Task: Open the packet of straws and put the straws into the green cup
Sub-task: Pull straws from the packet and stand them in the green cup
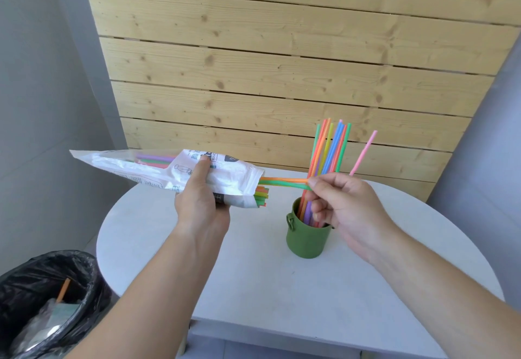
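In the head view, the packet of straws (158, 172) is held level above the left side of the white bench (253, 288) by the left hand (200, 206), whose grip is clamped round its middle. The orange and green straws (282, 181) jutting from the packet's open right end are pinched by the right hand (346, 206), its grip closed on them. The green cup (307, 241) is seen standing on the bench just below that hand, with a bundle of coloured straws (327, 150) upright inside. A black-lined bin (42, 302) is seen at the near left.

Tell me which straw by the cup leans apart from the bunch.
The pink straw, tilting right on its own; the other straws stand bundled together in the green cup.
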Tool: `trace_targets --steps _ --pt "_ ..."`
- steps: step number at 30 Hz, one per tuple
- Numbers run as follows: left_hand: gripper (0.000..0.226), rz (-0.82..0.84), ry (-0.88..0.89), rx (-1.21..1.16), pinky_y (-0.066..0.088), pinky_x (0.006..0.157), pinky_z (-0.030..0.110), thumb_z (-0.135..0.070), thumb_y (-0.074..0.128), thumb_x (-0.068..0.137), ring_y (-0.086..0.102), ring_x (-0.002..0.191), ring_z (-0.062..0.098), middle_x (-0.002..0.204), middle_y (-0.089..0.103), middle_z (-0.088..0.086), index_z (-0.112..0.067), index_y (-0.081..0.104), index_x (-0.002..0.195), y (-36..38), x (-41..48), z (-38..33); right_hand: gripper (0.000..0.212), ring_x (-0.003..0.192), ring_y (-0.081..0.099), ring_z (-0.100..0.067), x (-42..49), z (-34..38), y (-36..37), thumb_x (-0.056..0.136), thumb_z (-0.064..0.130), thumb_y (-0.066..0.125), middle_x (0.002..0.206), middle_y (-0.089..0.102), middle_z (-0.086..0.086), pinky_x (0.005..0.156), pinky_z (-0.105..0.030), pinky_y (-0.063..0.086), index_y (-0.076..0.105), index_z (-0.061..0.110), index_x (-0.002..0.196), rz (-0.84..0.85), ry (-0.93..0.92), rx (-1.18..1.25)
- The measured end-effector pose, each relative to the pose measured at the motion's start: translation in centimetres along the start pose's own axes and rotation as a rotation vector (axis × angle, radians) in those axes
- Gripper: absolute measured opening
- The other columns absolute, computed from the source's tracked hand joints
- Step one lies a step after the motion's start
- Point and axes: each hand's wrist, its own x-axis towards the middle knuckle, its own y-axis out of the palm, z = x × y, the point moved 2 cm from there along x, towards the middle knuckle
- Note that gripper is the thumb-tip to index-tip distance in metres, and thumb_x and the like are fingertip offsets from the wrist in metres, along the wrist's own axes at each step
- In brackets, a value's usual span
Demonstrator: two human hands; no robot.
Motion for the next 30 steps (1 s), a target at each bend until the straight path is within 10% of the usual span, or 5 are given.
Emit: trace_targets --steps 30 --pt "0.043 -0.02 -0.041 0.023 0.062 0.098 0.043 -0.024 0.075 0.096 0.078 0.111 0.021 0.13 0.077 0.005 -0.01 0.067 0.136 -0.4 0.6 0.3 0.01 0.049 0.059 -0.012 5.5 13.3 -14.2 0.089 0.009 0.07 0.065 0.068 -0.008 0.045 -0.023 0.052 0.071 -0.001 0.09 0.128 0.017 -0.861"
